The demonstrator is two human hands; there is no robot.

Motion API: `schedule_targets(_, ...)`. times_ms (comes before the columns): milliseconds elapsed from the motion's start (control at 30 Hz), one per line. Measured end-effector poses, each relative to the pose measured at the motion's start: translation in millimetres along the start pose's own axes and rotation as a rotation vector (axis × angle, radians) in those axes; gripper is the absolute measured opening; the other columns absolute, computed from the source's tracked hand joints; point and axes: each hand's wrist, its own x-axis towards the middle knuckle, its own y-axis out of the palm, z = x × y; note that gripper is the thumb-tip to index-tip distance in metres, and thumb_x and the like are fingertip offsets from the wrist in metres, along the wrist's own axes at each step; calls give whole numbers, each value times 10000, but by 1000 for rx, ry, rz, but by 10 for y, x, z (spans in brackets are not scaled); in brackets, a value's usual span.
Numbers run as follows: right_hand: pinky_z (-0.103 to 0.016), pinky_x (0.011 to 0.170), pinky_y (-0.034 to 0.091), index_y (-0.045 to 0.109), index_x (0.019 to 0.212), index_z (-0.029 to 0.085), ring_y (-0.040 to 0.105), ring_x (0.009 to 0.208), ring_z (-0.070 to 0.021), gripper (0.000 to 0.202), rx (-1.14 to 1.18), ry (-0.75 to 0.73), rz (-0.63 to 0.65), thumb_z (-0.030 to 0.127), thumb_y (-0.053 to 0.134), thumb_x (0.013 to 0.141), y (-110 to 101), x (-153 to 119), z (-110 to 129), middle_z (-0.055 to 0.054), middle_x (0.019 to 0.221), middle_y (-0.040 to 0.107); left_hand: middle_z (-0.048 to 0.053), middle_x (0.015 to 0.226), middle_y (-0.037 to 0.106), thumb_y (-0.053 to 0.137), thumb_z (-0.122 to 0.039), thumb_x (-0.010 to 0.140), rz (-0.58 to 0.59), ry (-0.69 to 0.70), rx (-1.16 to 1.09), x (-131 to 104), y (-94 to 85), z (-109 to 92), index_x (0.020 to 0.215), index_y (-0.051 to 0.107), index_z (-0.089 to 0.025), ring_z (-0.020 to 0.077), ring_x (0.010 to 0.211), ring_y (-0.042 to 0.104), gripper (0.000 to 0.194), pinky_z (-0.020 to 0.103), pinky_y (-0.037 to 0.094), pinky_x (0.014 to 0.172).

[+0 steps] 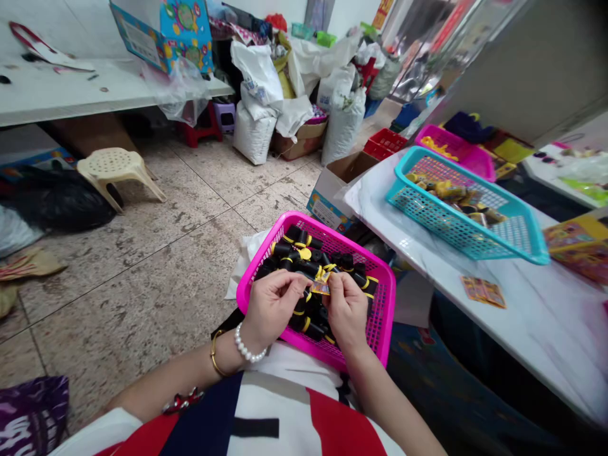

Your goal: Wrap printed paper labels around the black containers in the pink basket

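Note:
A small yellow-orange printed label (320,287) is held up between my two hands. My right hand (349,310) pinches its right side between thumb and finger. My left hand (275,304) is closed in a pinch at the label's left edge. Both hands are over a pink plastic basket (388,316) that appears to rest on my lap. Inside the basket lie many short black cylinders with yellow rings (313,328), jumbled in all directions. Part of that pile is hidden behind my hands.
On the marble-patterned table (536,329) to my right are a turquoise basket (532,244) of wrapped cylinders and a stack of printed labels (483,291). A pink basket (479,166) stands behind. A cardboard box (327,212), a cream stool (114,161) and white sacks (256,133) are on the floor.

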Motion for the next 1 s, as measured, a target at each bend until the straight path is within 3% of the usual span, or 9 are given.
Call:
schedule_targets(167,-223,473,308,501,647,185,374,503,-91,376,-18,-56,-21,442,511,921,50,-19,20,53,550,433,53,784,664,602,-239,865,-39,210,120,-6,-25,-19,896,746,-166,129,697,586,164,229,461,620)
schedule_targets(333,-223,510,341,530,646,179,414,529,-93,329,-73,-179,-23,365,542,917,80,-67,7,47,569,465,53,759,648,637,-239,835,-36,188,145,16,8,26,894,752,-158,127,663,577,152,228,458,580)
schedule_targets(567,-239,581,406,609,727,181,531,591,-114,202,-219,-417,33,233,548,912,83,-75,-68,4,655,584,64,829,645,725,-268,748,1,-25,82,101,-49,-11,759,756,-156,146,761,606,116,231,485,655)
schedule_targets(633,-245,585,406,620,731,179,540,600,-121,193,-281,-497,54,211,548,907,85,-44,-66,-6,660,587,44,750,640,744,-285,727,26,-136,35,157,-111,-27,772,757,-156,118,663,585,138,206,456,568)
schedule_targets(733,-249,571,396,615,712,179,521,586,-123,200,-325,-570,135,226,560,898,93,41,-52,-5,639,563,-28,503,522,748,-355,719,139,-398,-102,243,-204,-7,849,744,-145,53,403,409,247,175,281,371)
schedule_targets(800,-245,553,394,601,676,185,510,559,-120,254,-281,-528,224,260,538,911,99,153,-44,4,610,552,-54,450,479,757,-369,707,161,-506,-214,289,-254,28,849,715,-137,29,336,325,275,164,186,329)
schedule_targets(900,-250,562,424,614,707,194,528,556,-127,284,-238,-428,248,300,482,935,135,425,-19,2,623,587,-31,532,567,776,-337,687,88,-541,-355,348,-319,66,819,659,-133,8,313,336,270,143,140,307)
schedule_targets(1000,-296,759,480,652,946,201,604,795,-178,147,-421,-531,272,289,553,884,252,719,47,-46,887,675,-13,611,615,791,-294,669,45,-538,-454,406,-393,59,867,652,-112,-12,308,342,302,125,141,292)
